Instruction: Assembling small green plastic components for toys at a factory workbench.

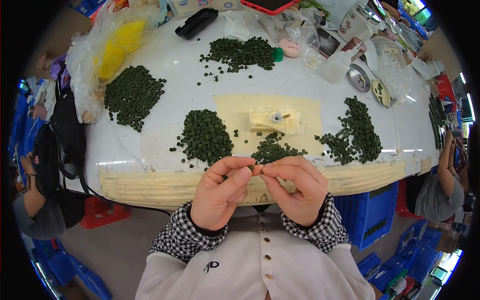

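My left hand (224, 189) is closed in a pinch on a small dark green part (251, 169), mostly covered by the fingertips. Up against it, the fingertips of my right hand (299, 187) are pinched together; whatever they hold is too small to tell. Both hands are above the near table edge. Just beyond them lies a small pile of dark green ring-shaped pieces (275, 149). A larger pile of such rings (206, 136) sits beyond my left hand. Behind the small pile stands a tape-covered block (261, 121) with a metal post (278, 117) on top.
More dark green pieces form a left pile (132, 95), a far pile (242, 52) and a right pile (362, 130). Tape strips (150, 185) cover the near edge. A black case (196, 23), plastic bags and a mug (357, 22) crowd the back. Other people sit at both sides.
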